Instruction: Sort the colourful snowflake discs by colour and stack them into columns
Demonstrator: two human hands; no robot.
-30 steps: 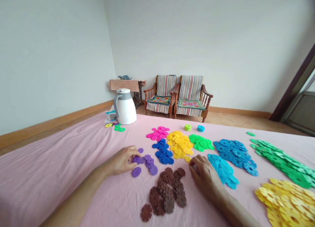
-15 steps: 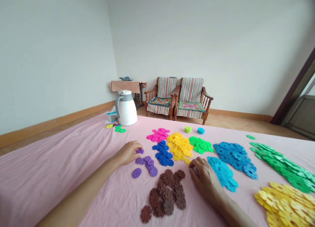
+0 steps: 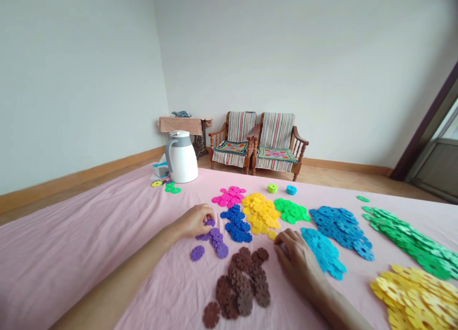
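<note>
At the far edge of a small purple pile (image 3: 217,239), the left hand (image 3: 195,221) has its grip closed on a single purple disc (image 3: 211,222), held at the fingertips. Another disc of that colour lies loose on the pink cloth (image 3: 161,284), on the near side of the pile. To the right, the right hand (image 3: 291,248) rests with fingers curled down; whether its grip holds anything, I cannot tell. Just beyond its fingertips is a yellow disc (image 3: 272,235). Between the two forearms spreads a brown pile (image 3: 241,282). Past the hands sit a dark blue pile (image 3: 236,225), a yellow pile (image 3: 261,213), a pink pile (image 3: 229,196) and a bright green pile (image 3: 292,210), with two short stacks (image 3: 272,188) behind them. Light blue, mid-blue, green and yellow pieces fill the right side. At the far left stands a white jug (image 3: 185,162) with a grey handle, and farther back, two wooden armchairs (image 3: 275,139) face the cloth.
</note>
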